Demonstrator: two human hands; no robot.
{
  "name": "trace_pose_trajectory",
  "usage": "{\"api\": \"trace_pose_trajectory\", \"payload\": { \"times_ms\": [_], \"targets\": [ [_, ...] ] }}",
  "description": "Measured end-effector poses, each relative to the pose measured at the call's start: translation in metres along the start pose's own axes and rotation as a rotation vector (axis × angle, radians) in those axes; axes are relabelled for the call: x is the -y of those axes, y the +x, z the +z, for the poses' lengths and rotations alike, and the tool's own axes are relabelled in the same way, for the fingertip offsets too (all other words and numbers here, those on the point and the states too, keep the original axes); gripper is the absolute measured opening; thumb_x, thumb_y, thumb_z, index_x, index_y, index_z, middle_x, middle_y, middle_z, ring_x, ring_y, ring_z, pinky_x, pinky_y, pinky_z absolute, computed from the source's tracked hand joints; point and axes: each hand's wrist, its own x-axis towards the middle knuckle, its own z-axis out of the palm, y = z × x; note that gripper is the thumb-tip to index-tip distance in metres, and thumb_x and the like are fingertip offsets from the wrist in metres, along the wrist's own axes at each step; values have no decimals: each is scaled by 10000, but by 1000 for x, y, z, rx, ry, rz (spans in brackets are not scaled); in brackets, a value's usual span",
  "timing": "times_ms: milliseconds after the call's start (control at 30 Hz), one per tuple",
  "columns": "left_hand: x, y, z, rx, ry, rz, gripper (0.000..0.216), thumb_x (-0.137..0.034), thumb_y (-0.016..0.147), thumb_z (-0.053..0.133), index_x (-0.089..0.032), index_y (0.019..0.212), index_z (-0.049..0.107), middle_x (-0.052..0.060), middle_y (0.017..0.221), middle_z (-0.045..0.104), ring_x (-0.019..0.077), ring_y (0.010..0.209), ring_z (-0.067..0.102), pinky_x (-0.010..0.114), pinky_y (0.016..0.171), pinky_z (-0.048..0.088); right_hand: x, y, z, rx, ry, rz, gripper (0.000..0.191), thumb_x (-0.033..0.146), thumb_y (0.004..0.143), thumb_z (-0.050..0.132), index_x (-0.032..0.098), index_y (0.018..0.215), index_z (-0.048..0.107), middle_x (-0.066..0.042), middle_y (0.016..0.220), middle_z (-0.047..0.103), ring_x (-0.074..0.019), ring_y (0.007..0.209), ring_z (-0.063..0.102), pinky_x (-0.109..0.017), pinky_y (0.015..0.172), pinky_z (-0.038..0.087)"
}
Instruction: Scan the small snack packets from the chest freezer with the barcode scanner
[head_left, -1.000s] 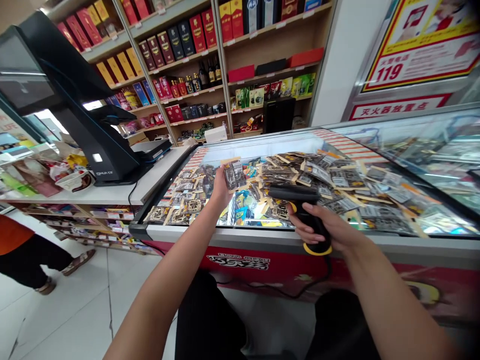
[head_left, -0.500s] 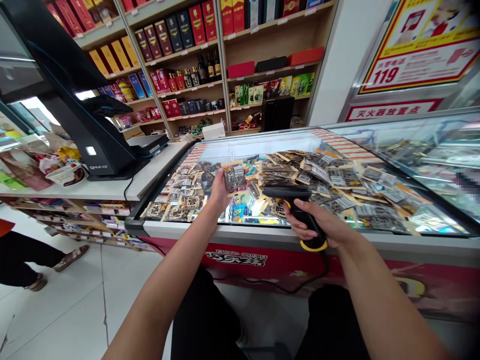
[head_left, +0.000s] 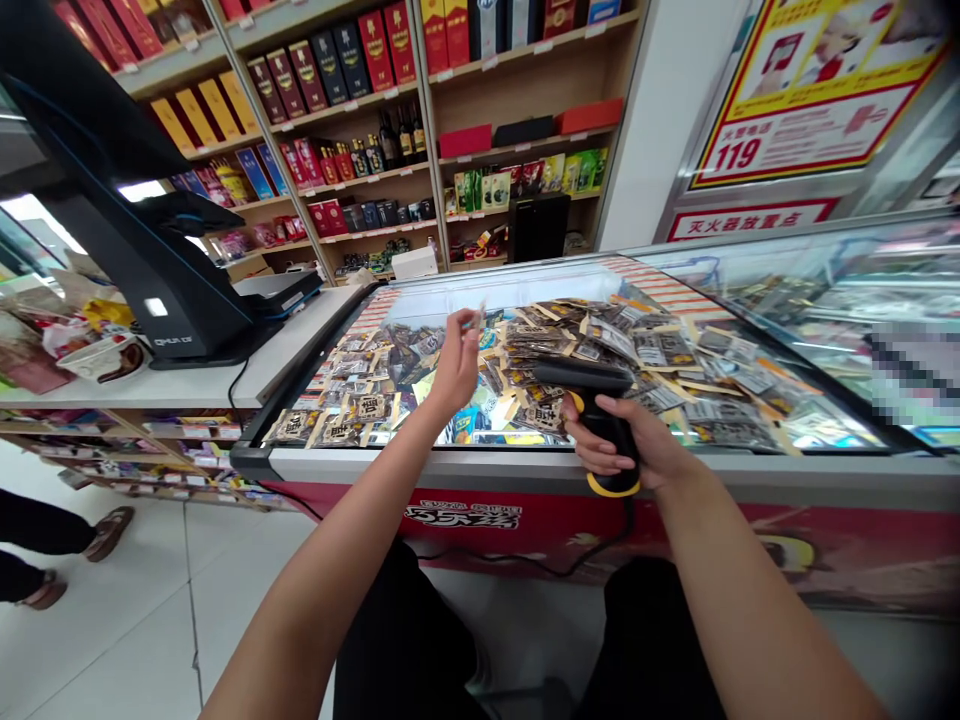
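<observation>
My left hand (head_left: 456,362) is raised over the glass top of the chest freezer (head_left: 480,462), its fingers pinching a small snack packet (head_left: 481,312). The packet is turned nearly edge-on, so only a thin pale strip shows. My right hand (head_left: 619,435) is wrapped around the handle of a black and yellow barcode scanner (head_left: 585,377), whose head points left. Behind the scanner lies a heap of clear-and-brown snack packets (head_left: 664,350). More packets (head_left: 360,415) are laid out in rows to the left of my left hand.
A cash register stand (head_left: 187,330) rises from the counter (head_left: 300,335) at left. The scanner's cable (head_left: 555,572) hangs down the freezer's red front. Shelves of boxes and bottles (head_left: 375,150) line the back wall. Another person's legs (head_left: 45,540) show at lower left.
My left hand has turned the packet from face-up to nearly edge-on and lifted it slightly. The right hand still holds the scanner. The view has shifted a little to the right.
</observation>
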Motion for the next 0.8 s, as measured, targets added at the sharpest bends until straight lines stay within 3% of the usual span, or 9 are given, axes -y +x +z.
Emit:
{"api": "trace_pose_trajectory", "payload": {
  "times_ms": [133, 300, 367, 433, 567, 667, 733, 800],
  "targets": [
    [-28, 27, 20, 266, 385, 256, 388, -463, 1069, 511, -245, 1366, 634, 142, 1467, 605, 345, 1376, 537, 493, 1191, 381, 2, 1, 4, -11, -21, 6, 337, 505, 933, 713, 188, 982, 610, 86, 554, 450, -29, 367, 204, -173, 396, 253],
    [-38, 55, 39, 577, 694, 327, 311, -366, 1064, 512, -270, 1249, 742, 131, 1462, 607, 358, 1321, 549, 555, 1153, 380, 4, 0, 10, -27, -30, -8, 330, 499, 939, 710, 189, 982, 607, 87, 564, 449, -31, 381, 201, -178, 412, 283],
    [-35, 54, 40, 602, 730, 359, 320, -370, 1067, 505, -272, 1250, 749, 132, 1482, 604, 367, 1338, 534, 559, 1158, 369, 4, 0, 10, -26, -24, -4, 331, 501, 932, 716, 190, 978, 613, 86, 563, 446, -31, 378, 200, -180, 409, 269],
    [-33, 48, 35, 546, 708, 394, 361, -408, 1070, 504, -286, 1343, 705, 130, 1548, 566, 374, 1398, 491, 556, 1185, 341, 3, -1, 9, -25, -29, 6, 332, 506, 930, 715, 192, 974, 618, 84, 561, 443, -33, 375, 196, -187, 405, 244],
    [-26, 30, 3, 335, 693, 355, 454, -432, 1091, 423, -279, 1489, 580, 144, 1569, 540, 353, 1418, 482, 526, 1201, 339, 0, -2, 2, -8, -64, 14, 355, 543, 915, 723, 208, 971, 621, 75, 559, 442, -38, 368, 196, -212, 401, 213],
    [-16, 16, -42, 227, 849, 155, 424, -396, 1052, 476, -219, 1407, 627, 197, 1498, 565, 396, 1381, 487, 575, 1158, 383, -2, -2, -5, 5, -69, 21, 364, 561, 896, 741, 226, 970, 622, 73, 556, 432, -42, 365, 200, -221, 397, 185],
    [-11, 5, -80, 282, 955, -22, 383, -391, 983, 588, -189, 1293, 687, 230, 1428, 600, 450, 1370, 490, 634, 1146, 379, -1, -2, -7, -1, -64, 24, 346, 555, 903, 733, 234, 970, 624, 71, 559, 429, -42, 367, 194, -225, 398, 177],
    [-10, -8, -117, 470, 995, -190, 411, -423, 883, 711, -200, 1227, 721, 211, 1337, 668, 471, 1356, 521, 622, 1124, 409, -1, -3, -7, -6, -60, 24, 333, 552, 913, 720, 237, 973, 629, 68, 563, 431, -41, 368, 193, -226, 402, 182]
  ]
}}
